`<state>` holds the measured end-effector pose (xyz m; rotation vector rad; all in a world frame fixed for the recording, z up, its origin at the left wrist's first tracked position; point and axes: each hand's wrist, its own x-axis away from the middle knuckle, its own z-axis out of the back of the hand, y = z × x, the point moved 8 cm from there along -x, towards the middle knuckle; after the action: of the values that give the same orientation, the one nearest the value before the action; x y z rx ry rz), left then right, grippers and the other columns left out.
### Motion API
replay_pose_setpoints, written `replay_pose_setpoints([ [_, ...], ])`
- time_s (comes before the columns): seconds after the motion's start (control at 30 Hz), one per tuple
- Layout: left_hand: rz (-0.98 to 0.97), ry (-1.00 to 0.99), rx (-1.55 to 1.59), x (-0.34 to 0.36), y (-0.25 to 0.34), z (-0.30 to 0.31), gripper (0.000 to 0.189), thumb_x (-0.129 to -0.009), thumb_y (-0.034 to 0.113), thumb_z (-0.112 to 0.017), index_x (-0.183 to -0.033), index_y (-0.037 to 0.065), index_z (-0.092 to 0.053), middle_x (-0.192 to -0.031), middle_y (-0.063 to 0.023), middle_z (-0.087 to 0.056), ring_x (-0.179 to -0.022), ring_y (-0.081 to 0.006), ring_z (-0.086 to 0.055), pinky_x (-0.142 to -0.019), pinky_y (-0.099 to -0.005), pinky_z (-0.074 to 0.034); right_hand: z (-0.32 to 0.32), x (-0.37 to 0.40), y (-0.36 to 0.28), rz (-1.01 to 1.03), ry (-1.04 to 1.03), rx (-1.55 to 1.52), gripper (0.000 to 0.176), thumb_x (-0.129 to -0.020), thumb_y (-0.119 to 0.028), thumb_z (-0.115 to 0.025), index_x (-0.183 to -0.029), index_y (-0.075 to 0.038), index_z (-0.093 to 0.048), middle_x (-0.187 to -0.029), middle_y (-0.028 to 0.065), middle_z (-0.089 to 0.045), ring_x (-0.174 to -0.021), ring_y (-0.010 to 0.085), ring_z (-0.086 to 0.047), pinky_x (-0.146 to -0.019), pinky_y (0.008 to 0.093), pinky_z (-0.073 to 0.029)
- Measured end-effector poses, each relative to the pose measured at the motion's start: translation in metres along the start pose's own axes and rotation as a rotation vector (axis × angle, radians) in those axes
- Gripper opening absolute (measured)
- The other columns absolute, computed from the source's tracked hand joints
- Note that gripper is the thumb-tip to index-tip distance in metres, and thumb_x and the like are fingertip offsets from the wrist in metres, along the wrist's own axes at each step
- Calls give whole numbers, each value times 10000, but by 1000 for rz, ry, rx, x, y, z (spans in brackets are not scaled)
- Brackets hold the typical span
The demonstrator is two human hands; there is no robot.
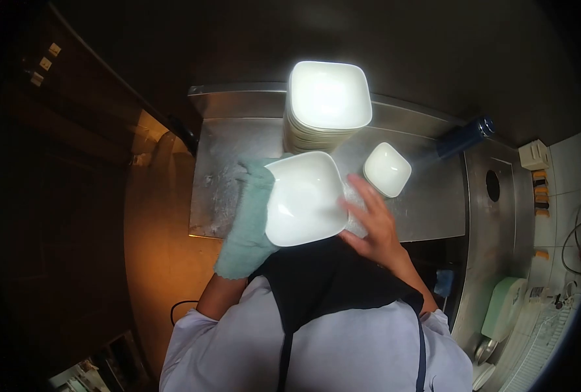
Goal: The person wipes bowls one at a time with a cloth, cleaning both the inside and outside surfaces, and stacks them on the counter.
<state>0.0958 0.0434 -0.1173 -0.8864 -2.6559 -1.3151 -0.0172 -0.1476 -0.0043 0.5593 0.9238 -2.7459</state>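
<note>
A white, rounded-square bowl (306, 199) is held in front of my chest over the near edge of the steel counter. My left hand is hidden beneath a green cloth (248, 219), which wraps over it and grips the bowl's left side. On the other side my right hand (372, 225) has its fingers spread, slightly blurred, with the fingertips and thumb right at the bowl's right rim. Behind the held bowl rises a tall stack of matching white bowls (330, 96). A smaller white bowl (387, 170) sits on the counter just beyond my right fingers.
The steel counter (427, 206) has a raised back edge. A dark blue cylinder (465, 138) lies at its back right corner. Further right is another steel surface (489, 222) with a round hole, and a pale green box-like object (504, 307). Brown floor (153, 261) shows at left.
</note>
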Motion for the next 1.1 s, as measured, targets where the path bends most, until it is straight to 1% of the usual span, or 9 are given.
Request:
replay_pose_setpoints([
  [0.03, -13, 8, -1, 1, 4, 4, 380, -1094, 307, -613, -1395, 100, -510, -1184, -37, -651, -1078, -131, -667, -919, -295, -567, -9, 0, 18, -73, 47, -123, 888, -719, -152, -932, -1514, -99, -540, -1620, 231, -446, -1473, 388, -483, -1194, 484, -423],
  [0.13, -76, 53, -7, 5, 22, 15, 381, -1094, 306, -613, -1397, 99, -509, -1187, -38, -649, -1081, -132, -665, -922, -296, -565, -59, -13, 44, -279, 6, -475, 988, -754, -231, -928, -1591, -83, -424, -1635, 230, -428, -1489, 400, -457, -1221, 466, -384],
  [0.27, -175, 132, -23, 16, 52, 34, 384, -1094, 305, -612, -1400, 98, -506, -1192, -39, -647, -1086, -133, -663, -926, -296, -562, -147, -28, 34, -275, -369, -742, 916, -802, -345, -889, -1566, -98, -447, -1503, 216, -574, -1404, 381, -546, -1158, 442, -447],
  [0.33, -215, 160, -29, 21, 64, 41, 385, -1094, 304, -612, -1401, 98, -505, -1195, -40, -646, -1089, -133, -661, -928, -297, -561, -188, -28, 38, -245, -806, -438, 802, -824, -339, -867, -1504, -110, -509, -1348, 197, -676, -1298, 364, -622, -1083, 448, -491],
  [0.6, -355, 253, 14, 35, 107, 75, 390, -1095, 302, -610, -1407, 95, -501, -1204, -43, -642, -1098, -136, -656, -936, -298, -557, -105, -7, 57, -516, -363, -707, 533, -809, -156, -850, -1285, -7, -662, -1175, 138, -730, -1118, 230, -691, -988, 357, -516],
  [0.83, -254, 173, 9, 24, 68, 55, 394, -1095, 299, -609, -1412, 93, -497, -1213, -46, -638, -1107, -138, -651, -943, -298, -552, -16, -155, -77, 127, -13, -829, 572, -914, -317, -793, -1343, 21, -621, -1246, 179, -707, -1193, 281, -680, -1008, 384, -522],
  [0.93, -223, 164, 9, 29, 53, 52, 396, -1095, 298, -608, -1414, 92, -496, -1217, -47, -637, -1110, -138, -649, -946, -299, -551, -80, -159, -103, 256, 192, -117, 376, -988, -248, -683, -1251, 18, -638, -1143, 212, -722, -1066, 348, -714, -885, 424, -577],
  [1.03, -220, 192, 23, 41, 53, 60, 398, -1095, 297, -608, -1416, 91, -494, -1220, -48, -635, -1114, -139, -647, -949, -299, -549, -109, -143, -113, 294, -275, -75, 277, -950, -224, -695, -1086, 8, -629, -952, 168, -728, -838, 371, -722, -748, 455, -582],
  [1.1, -206, 200, 32, 44, 46, 64, 399, -1095, 296, -608, -1417, 90, -493, -1223, -48, -634, -1116, -140, -646, -951, -299, -548, -92, -141, -93, 264, -198, 75, 228, -936, -192, -695, -1006, -2, -589, -837, 145, -692, -723, 368, -702, -666, 455, -566],
])
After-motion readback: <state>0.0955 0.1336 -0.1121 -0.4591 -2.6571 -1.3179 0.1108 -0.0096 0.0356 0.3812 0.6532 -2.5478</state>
